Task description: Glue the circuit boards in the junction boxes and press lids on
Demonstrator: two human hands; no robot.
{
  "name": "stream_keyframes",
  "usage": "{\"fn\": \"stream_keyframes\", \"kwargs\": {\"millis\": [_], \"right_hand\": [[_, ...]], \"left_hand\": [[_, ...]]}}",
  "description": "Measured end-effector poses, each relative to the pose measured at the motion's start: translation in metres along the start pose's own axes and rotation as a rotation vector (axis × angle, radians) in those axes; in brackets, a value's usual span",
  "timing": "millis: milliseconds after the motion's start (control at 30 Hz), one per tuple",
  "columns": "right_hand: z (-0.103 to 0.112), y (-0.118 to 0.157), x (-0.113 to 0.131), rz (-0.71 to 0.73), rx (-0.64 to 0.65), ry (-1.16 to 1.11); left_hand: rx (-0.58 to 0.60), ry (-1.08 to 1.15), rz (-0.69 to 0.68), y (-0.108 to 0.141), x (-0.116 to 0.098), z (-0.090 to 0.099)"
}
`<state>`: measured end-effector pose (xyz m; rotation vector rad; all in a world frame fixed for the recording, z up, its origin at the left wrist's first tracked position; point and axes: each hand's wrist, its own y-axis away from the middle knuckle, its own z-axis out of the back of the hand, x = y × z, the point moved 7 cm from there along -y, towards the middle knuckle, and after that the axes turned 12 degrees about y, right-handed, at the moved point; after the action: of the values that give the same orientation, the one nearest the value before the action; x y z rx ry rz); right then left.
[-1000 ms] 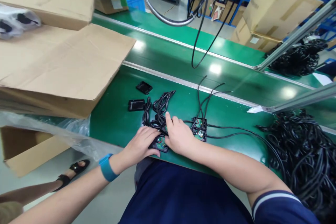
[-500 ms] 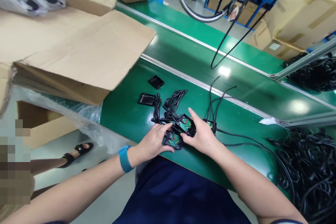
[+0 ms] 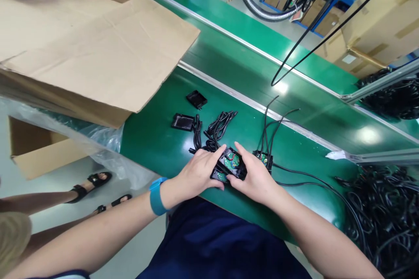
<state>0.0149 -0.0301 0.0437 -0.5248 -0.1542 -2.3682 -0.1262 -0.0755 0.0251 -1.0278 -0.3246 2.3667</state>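
Evidently, the right hand point(image 3: 257, 179) has half-curled fingers gripping the upper housing point(image 3: 232, 161) — the lower housing point(image 3: 220, 176), mostly hidden, nears the left hand point(image 3: 193, 175), bent fingers' hold unclear.

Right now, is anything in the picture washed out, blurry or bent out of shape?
Head view: white glare washes out spots on the green panel, with softer sheen on the green tabletop; the cable pile looks smeared and stretched, perhaps by a wide lens; fine detail in the open black case between left hand and right hand is too soft to read.
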Motion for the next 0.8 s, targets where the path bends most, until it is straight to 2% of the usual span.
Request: {"fn": "stream_keyframes", "kwargs": {"millis": [233, 367, 467, 667, 800], "right_hand": [[0.019, -0.003, 0.006, -0.017, 0.054, -0.003], [0.015, -0.006, -0.005, -0.107, 0.135, -0.065], [0.011, -0.008, -0.014, -0.115, 0.176, -0.127], [0.006, -0.008, -0.026, -0.114, 0.228, -0.236], [0.014, -0.010, -0.027, -0.093, 0.233, -0.249]], "left_hand": [[-0.008, -0.012, -0.007, -0.018, 0.000, 0.004], [0.025, 0.045, 0.027, -0.028, 0.010, 0.000], [0.031, 0.086, 0.049, -0.033, 0.015, 0.000], [0.065, 0.201, 0.213, -0.042, 0.021, 0.000], [0.079, 0.227, 0.268, -0.049, 0.016, 0.003]]}}
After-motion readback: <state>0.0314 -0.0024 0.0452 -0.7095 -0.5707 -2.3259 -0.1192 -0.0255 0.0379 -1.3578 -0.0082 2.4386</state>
